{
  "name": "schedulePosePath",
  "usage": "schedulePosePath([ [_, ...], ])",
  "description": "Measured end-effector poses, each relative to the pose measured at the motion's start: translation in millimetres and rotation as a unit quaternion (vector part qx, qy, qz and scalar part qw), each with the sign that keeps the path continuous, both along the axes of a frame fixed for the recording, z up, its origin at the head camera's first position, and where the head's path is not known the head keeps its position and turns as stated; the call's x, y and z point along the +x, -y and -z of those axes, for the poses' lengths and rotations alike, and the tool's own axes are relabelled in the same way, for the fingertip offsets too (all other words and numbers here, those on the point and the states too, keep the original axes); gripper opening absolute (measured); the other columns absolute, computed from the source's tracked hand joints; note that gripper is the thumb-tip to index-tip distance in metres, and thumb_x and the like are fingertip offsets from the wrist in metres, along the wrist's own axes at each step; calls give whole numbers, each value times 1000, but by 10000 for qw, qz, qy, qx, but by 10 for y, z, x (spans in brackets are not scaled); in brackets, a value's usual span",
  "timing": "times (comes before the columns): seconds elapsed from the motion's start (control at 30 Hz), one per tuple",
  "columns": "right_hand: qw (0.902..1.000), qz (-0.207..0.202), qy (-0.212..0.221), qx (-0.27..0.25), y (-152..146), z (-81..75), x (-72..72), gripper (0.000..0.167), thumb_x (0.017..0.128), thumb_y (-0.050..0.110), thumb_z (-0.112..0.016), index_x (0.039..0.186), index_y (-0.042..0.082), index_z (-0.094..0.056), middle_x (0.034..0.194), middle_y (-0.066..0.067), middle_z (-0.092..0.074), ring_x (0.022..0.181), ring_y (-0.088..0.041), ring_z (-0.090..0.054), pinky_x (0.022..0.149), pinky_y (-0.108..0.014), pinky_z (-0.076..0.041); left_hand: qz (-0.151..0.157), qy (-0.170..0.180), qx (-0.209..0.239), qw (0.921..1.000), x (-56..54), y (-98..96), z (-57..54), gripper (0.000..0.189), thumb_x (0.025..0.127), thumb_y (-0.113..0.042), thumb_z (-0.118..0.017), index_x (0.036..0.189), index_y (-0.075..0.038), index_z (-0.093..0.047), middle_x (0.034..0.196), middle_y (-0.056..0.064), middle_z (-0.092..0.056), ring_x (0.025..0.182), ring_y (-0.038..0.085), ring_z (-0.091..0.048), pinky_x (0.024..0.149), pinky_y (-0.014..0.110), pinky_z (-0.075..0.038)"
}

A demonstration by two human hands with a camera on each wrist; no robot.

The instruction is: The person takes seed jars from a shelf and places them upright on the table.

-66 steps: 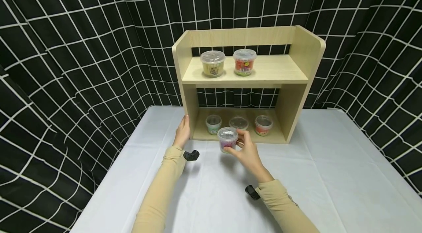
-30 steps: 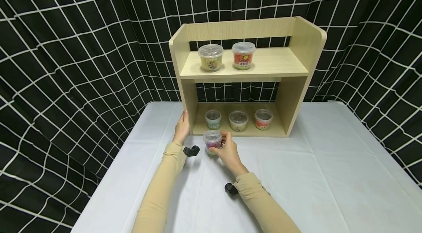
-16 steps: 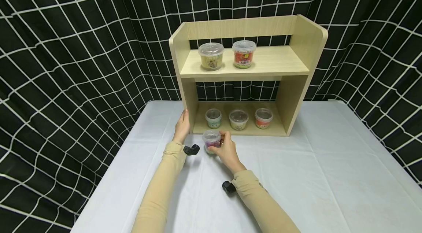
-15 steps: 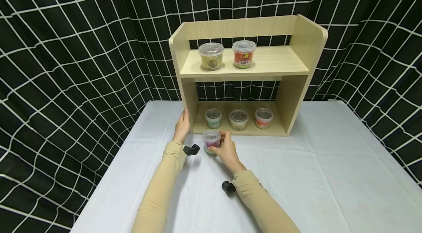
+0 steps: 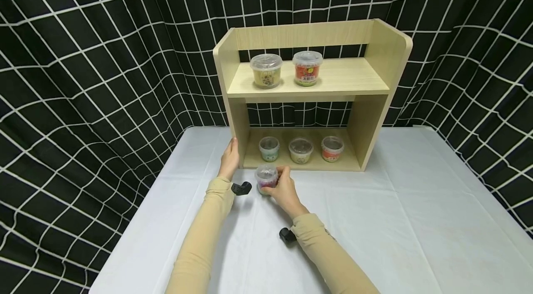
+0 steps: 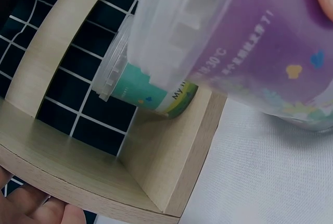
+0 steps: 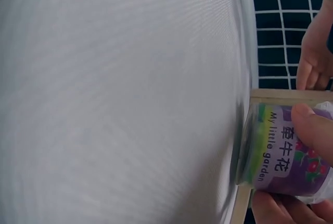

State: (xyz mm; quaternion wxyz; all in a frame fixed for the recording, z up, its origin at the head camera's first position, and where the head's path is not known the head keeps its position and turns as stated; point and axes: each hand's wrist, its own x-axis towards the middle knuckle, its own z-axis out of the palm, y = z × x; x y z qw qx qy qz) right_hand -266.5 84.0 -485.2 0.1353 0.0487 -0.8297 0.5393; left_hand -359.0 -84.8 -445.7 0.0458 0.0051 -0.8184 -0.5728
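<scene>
In the head view, my right hand (image 5: 286,191) pinches a small lidded plastic cup (image 5: 266,178) between thumb and fingers, just in front of the lower shelf's left end. Close up in the right wrist view, the cup (image 7: 283,151) has a purple label reading "My little garden". My left hand (image 5: 230,161) rests against the outer face of the wooden shelf unit's (image 5: 235,113) left side panel. Behind the held cup stands a teal-labelled cup (image 6: 148,91) on the lower board. To its right are a pale yellow cup (image 5: 300,151) and a red-labelled cup (image 5: 332,150).
On the upper shelf (image 5: 350,76) stand a larger yellow tub (image 5: 267,74) and a red tub (image 5: 307,72), both with clear lids. A white cloth (image 5: 416,211) covers the table. Black curtains with a white grid (image 5: 125,53) hang behind and at both sides.
Over about two seconds my right hand has carried the purple cup left, from before the middle cup to before the teal one. In the last half second it hardly moves. The left hand stays put.
</scene>
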Motion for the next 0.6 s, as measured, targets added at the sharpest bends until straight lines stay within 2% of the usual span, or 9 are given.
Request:
schedulePosePath([
  [0.47,9997,44,-8,240,25,15,48,73,60,2,-86,110,1,-33,107,-23,-55,103,-37,-55,94,-46,-42,48,-12,106,9999,25,-7,-8,70,96,-58,-19,147,-11,-26,149,8,-26,136,29,-21,110,39,-17],
  [0.6,9995,30,3,304,17,12,50,78,60,2,-87,116,1,-32,107,-25,-57,103,-38,-55,94,-46,-42,34,4,121,9999,29,-13,-18,70,96,-59,-19,147,-11,-26,149,8,-26,136,29,-21,110,39,-17],
])
